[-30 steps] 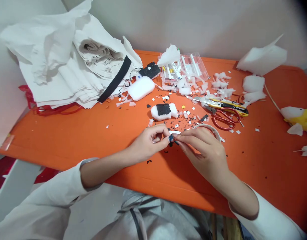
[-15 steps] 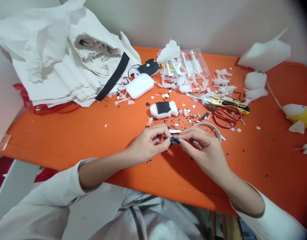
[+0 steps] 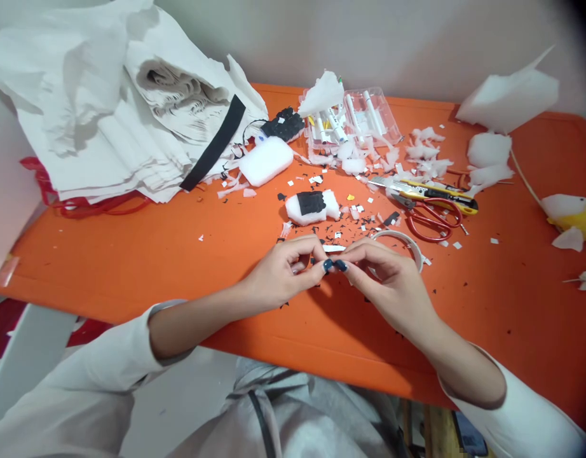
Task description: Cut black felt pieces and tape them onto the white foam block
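My left hand (image 3: 293,270) and my right hand (image 3: 386,273) meet fingertip to fingertip above the orange table (image 3: 202,254). Each one pinches with thumb and forefinger. Whatever lies between them is too small and too hidden to make out. Just beyond the fingers lies a white foam piece (image 3: 309,208) with a black patch of strips across its middle. A white sliver (image 3: 334,248) shows behind the fingertips. A roll of tape (image 3: 414,248) lies flat behind my right hand, partly covered by it.
Red-handled scissors (image 3: 431,222) and a yellow utility knife (image 3: 436,194) lie right of centre. Behind are a clear box of markers (image 3: 393,124), a white foam block (image 3: 267,162), a black strip (image 3: 214,146) and a paper stack (image 3: 107,152). Scraps litter the middle. A yellow-and-white figure (image 3: 572,219) is at far right.
My fingertips have shifted very slightly, with the right thumb turned a little. The view has tilted a touch; everything on the table stays where it was.
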`<state>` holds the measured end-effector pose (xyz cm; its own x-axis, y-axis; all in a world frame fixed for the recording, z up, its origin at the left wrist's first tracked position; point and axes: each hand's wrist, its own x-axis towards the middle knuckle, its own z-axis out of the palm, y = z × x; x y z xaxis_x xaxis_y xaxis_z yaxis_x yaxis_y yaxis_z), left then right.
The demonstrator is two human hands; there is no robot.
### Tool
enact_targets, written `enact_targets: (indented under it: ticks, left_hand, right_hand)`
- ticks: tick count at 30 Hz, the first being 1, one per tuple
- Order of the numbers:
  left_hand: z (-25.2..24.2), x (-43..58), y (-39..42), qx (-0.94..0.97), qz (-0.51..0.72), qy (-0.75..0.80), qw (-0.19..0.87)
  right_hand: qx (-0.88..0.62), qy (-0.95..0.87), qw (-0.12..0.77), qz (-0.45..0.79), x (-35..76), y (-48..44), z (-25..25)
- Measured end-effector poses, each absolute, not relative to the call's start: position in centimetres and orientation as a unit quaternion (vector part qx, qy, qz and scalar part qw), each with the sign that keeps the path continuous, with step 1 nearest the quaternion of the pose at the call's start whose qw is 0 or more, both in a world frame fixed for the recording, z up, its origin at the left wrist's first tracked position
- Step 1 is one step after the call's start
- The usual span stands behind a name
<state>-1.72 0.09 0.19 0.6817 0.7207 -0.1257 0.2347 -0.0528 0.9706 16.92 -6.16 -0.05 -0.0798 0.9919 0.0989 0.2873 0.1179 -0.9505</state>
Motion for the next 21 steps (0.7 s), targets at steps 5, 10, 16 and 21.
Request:
enact_targets:
  ticks: [5,10,16,21]
  left_hand:
    - [0.1,-1.8,0.0,0.697,0.188,0.343,0.601]
    - [0.3,-1.7,0.0,0.702,0.177,0.332,0.605]
    - [0.3,-1.5,0.0,0.696,0.170,0.308,0.626]
    - [-0.2,-1.7,0.0,0.697,0.178,0.332,0.611]
  right_hand:
    - [-0.536,-0.668,0.410,0.313,17.0,-6.1,0.2]
    - [-0.598,-0.697,0.384,0.098,19.1,-5.0,0.1]
    - [-0.748,-0.610,0.248,-0.078,23.1,-3.3,-0.2]
    - [-0.712,-0.651,0.238,-0.114,23.2,-3.7,0.4]
